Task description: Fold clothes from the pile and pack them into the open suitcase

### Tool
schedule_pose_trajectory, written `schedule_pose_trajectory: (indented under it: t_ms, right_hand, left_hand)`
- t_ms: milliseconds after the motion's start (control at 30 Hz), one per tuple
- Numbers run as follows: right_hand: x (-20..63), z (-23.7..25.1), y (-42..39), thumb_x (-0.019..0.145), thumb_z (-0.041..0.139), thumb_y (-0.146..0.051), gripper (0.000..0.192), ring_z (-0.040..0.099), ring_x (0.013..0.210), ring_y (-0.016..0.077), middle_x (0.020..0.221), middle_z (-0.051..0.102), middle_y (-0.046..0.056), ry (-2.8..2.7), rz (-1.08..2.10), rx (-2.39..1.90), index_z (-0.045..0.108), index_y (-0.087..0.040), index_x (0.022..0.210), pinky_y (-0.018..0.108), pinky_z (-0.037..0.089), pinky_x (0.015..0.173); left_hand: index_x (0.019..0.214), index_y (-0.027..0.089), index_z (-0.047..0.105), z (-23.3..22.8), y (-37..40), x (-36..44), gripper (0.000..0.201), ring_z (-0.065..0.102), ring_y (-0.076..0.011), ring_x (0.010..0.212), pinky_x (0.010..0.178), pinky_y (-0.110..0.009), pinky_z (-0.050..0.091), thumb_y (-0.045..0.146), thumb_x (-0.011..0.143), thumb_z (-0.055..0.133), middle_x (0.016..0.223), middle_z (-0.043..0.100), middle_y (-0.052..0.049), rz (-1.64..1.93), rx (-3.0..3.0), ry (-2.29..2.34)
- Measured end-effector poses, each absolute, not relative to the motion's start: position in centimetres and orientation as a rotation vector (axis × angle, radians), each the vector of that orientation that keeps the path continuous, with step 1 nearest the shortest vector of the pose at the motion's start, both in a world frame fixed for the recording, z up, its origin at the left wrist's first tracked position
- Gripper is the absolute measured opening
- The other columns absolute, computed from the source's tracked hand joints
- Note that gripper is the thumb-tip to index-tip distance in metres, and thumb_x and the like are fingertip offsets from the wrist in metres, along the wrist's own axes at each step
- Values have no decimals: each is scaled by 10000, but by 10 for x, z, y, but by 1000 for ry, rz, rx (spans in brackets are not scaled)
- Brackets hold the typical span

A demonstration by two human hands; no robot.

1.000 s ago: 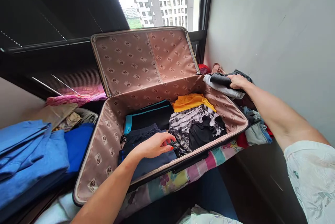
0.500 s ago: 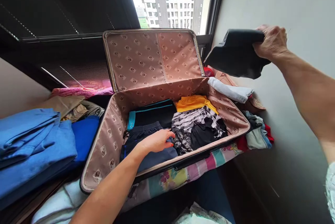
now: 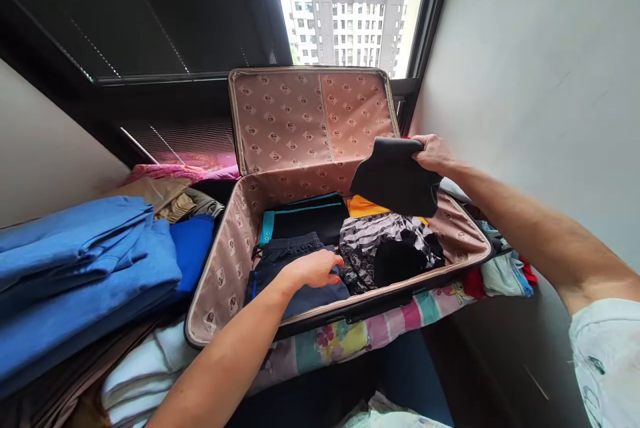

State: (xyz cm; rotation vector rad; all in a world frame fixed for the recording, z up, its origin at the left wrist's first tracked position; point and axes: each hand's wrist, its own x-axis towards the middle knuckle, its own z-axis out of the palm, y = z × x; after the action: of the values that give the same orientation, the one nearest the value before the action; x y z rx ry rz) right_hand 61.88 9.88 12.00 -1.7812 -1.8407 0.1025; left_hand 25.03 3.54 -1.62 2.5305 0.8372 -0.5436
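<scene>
My right hand [image 3: 434, 153] grips a black folded garment [image 3: 397, 178] by its upper right corner, holding it above the right side of an open suitcase [image 3: 213, 288]. Inside the suitcase, my left hand [image 3: 315, 269] lies over dark navy shorts [image 3: 305, 296], with thumb and fingers a little apart and nothing held. Just right of it are black lace clothing [image 3: 357, 268] and a black cloth [image 3: 399, 261]. A striped black-and-white garment [image 3: 373, 231] and a yellow cloth [image 3: 365, 205] sit behind, partly under the hanging garment. Black clothing with turquoise trim [image 3: 305, 218] fills the back left.
The raised lid [image 3: 285, 121] leans toward the window. Blue folded clothes [image 3: 90, 268] are stacked at the left, above white folded fabric [image 3: 145, 375]. More clothes [image 3: 505, 275] lie right of the suitcase, near the wall [image 3: 525, 81]. A flowered cloth [image 3: 340, 341] lies beneath the suitcase.
My right hand has brought the black garment down and left, from beside the wall to over the suitcase. My left hand stays at the shorts. The view has shifted slightly.
</scene>
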Motion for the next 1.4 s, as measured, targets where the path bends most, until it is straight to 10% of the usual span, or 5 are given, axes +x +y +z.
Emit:
schedule_pose_trajectory:
  t_ms: [167,467,733,967,1400]
  right_hand:
    - [630,58,105,855,574,-120,525,611,1207,321,1358,670,169,-2279,-357,-1686,651,-150,1374,432,462,1053]
    - [612,-114,91,903,605,-203,656,630,1174,361,1467,512,264,-2813,-135,-2243,482,-207,1547,484,430,1007]
    - [613,-112,110,872,606,-147,883,514,1352,413,1627,387,215,-2876,-37,-2112,313,-340,1682,576,458,1045]
    - [622,-88,144,738,717,-171,865,553,1357,348,1557,527,117,-2698,693,-2147,522,-302,1570,440,504,1067]
    - [584,-95,161,1011,383,-139,503,567,1211,303,1324,645,216,-2665,34,-2173,561,-193,1478,409,467,969]
  left_hand:
    - [1314,162,667,-12,27,251,370,699,-273,1099,938,-344,545,307,974,678,1231,718,-145,-529,2621,857]
    - [1343,128,646,-2,17,254,384,696,-302,1130,955,-365,548,291,996,675,1274,678,-157,-620,2581,868]
    - [1347,146,642,6,6,257,363,710,-292,1080,949,-394,573,289,1014,647,1285,673,-149,-628,2625,811]
    - [1323,138,639,3,9,254,357,704,-295,1071,946,-382,564,306,1009,650,1271,668,-168,-658,2611,850]
    - [1317,155,641,2,8,253,339,706,-295,1050,936,-373,558,296,1008,638,1230,669,-156,-669,2606,839]
